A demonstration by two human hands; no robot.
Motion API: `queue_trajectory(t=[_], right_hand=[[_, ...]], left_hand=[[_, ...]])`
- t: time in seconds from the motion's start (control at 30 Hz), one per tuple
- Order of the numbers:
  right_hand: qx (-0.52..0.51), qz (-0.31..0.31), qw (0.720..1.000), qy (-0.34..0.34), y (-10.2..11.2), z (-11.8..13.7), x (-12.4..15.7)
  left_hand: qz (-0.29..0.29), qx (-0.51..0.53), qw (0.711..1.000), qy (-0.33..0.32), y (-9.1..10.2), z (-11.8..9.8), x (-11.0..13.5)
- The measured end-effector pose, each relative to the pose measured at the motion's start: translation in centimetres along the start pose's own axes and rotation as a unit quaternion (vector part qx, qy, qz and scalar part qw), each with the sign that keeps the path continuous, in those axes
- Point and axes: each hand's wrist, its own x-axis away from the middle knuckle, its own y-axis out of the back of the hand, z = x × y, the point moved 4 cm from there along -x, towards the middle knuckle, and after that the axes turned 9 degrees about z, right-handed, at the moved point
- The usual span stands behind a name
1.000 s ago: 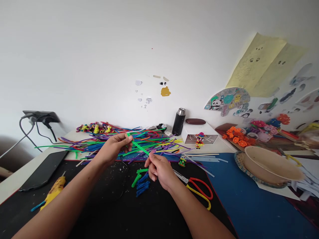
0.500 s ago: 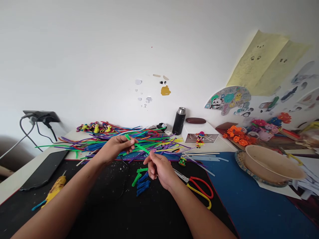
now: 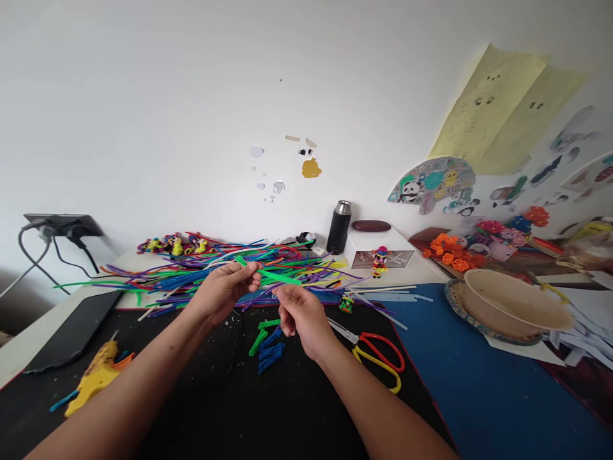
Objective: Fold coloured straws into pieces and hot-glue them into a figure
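My left hand point(image 3: 224, 291) pinches one end of a green pipe cleaner point(image 3: 272, 276) above the black mat point(image 3: 205, 409). My right hand point(image 3: 299, 314) is closed just below its other end, fingers curled and touching or nearly touching it. Behind both hands lies a wide heap of coloured pipe cleaners point(image 3: 201, 271). Short bent blue and green pieces point(image 3: 268, 348) lie on the mat under my right hand.
Red-and-yellow scissors point(image 3: 378, 354) lie right of my right hand. A yellow glue gun point(image 3: 96, 377) sits at the left, a dark tablet point(image 3: 71, 329) behind it. A black flask point(image 3: 338, 227), white box point(image 3: 378, 246), basket point(image 3: 512, 306) and paper flowers point(image 3: 453, 252) stand farther right.
The green pipe cleaner has swung from slanting down to nearly level, its far end risen. My right hand has loosened from its tip. The view has shifted slightly rightward.
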Motion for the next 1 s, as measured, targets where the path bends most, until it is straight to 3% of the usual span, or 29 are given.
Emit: queue_trajectory(t=[0.2,0.4,0.67,1.0], right_hand=[[0.000,-0.024,0.999,0.033,0.1,0.3,0.0],[0.038,-0.042,0.998,0.035,0.5,0.3,-0.1],[0.083,-0.067,0.993,0.049,1.1,0.1,-0.4],[0.099,-0.040,0.993,0.058,0.9,-0.4,-0.5]], left_hand=[[0.031,-0.030,0.997,0.062,-1.3,1.9,0.2],[0.056,-0.137,0.988,0.052,-1.6,1.6,0.4],[0.091,-0.351,0.930,0.051,-2.2,0.2,1.1],[0.135,-0.472,0.870,0.054,-2.5,0.1,2.2]])
